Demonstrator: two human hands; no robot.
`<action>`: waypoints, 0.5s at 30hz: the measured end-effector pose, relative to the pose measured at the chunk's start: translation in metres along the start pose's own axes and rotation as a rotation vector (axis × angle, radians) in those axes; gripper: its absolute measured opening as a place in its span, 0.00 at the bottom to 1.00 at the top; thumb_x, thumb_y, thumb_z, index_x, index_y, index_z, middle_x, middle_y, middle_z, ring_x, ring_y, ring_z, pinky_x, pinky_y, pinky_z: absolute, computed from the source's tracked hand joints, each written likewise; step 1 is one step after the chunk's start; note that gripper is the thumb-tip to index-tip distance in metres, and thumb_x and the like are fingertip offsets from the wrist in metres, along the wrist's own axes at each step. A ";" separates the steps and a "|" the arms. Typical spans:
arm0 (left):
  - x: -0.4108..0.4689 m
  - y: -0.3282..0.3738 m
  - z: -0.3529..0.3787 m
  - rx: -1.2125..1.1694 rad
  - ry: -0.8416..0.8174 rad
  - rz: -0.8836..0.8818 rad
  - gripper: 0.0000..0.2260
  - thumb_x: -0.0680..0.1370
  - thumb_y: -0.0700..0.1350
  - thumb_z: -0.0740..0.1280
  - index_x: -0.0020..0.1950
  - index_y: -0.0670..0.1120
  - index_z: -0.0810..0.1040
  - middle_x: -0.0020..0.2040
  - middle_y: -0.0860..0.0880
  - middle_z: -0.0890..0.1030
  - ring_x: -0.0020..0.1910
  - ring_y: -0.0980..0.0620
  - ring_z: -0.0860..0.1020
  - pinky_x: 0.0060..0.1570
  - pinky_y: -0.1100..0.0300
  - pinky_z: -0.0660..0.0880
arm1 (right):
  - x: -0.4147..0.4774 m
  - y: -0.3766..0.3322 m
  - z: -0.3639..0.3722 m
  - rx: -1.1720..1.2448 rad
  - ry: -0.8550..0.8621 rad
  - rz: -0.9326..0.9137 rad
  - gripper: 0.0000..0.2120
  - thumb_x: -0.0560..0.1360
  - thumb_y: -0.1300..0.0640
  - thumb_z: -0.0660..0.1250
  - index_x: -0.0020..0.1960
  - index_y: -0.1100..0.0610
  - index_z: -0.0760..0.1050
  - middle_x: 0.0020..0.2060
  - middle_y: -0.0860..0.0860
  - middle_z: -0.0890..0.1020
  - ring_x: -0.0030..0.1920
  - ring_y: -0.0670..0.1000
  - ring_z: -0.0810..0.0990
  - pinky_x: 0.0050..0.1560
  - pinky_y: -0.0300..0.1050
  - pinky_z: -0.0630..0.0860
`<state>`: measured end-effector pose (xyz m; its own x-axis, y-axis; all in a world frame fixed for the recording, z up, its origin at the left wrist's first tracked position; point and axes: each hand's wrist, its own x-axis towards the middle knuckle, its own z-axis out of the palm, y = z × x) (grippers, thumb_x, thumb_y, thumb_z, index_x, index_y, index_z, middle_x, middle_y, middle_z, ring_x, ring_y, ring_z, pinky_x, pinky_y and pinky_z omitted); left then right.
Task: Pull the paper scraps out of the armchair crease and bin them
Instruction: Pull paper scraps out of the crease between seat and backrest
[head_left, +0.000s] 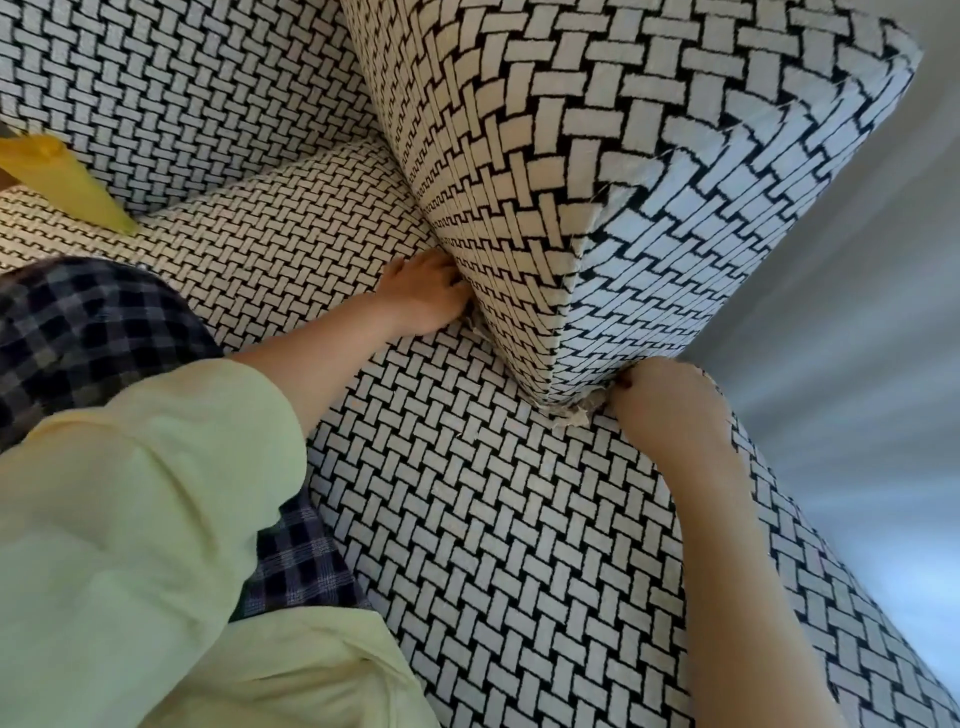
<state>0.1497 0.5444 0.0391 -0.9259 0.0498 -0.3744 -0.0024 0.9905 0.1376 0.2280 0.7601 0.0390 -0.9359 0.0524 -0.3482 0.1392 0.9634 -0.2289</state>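
Observation:
The armchair has a black-and-white woven cover. The crease runs between its seat cushion (467, 519) and the armrest (597, 182). My left hand (421, 299) lies on the seat with its fingers pushed straight into the crease; the fingertips are hidden. A small pale paper scrap (475, 326) peeks out just below that hand. A larger crumpled paper scrap (576, 414) sticks out at the front end of the crease. My right hand (667, 408) is right beside this larger scrap at the armrest's front corner, its fingers tucked under and hidden.
A yellow object (72, 182) lies at the left against the chair's backrest (182, 93). My plaid-clad legs (88, 332) and pale green sleeve (156, 467) fill the lower left. Grey floor (857, 364) lies to the right of the chair.

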 end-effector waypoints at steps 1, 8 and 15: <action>0.002 0.000 -0.002 0.070 -0.028 -0.001 0.23 0.81 0.51 0.47 0.76 0.47 0.54 0.77 0.47 0.50 0.76 0.48 0.48 0.73 0.47 0.43 | -0.001 -0.002 -0.001 -0.022 0.010 -0.002 0.07 0.77 0.61 0.56 0.42 0.60 0.71 0.37 0.53 0.71 0.40 0.55 0.68 0.37 0.42 0.67; 0.011 0.017 -0.010 0.312 -0.169 -0.048 0.34 0.79 0.58 0.54 0.76 0.48 0.39 0.77 0.45 0.39 0.75 0.44 0.38 0.70 0.36 0.38 | 0.005 0.006 0.004 0.003 -0.023 -0.050 0.16 0.76 0.59 0.57 0.29 0.55 0.60 0.28 0.49 0.67 0.36 0.54 0.69 0.26 0.38 0.58; 0.006 0.017 0.009 0.173 -0.171 -0.054 0.32 0.79 0.53 0.59 0.77 0.47 0.46 0.77 0.46 0.41 0.75 0.47 0.38 0.68 0.35 0.34 | 0.011 0.011 -0.002 0.254 -0.191 -0.107 0.14 0.75 0.59 0.60 0.33 0.64 0.69 0.28 0.54 0.70 0.29 0.51 0.67 0.28 0.41 0.61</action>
<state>0.1475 0.5630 0.0309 -0.8488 0.0023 -0.5288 0.0280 0.9988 -0.0406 0.2189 0.7714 0.0342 -0.8753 -0.1188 -0.4688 0.1422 0.8633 -0.4843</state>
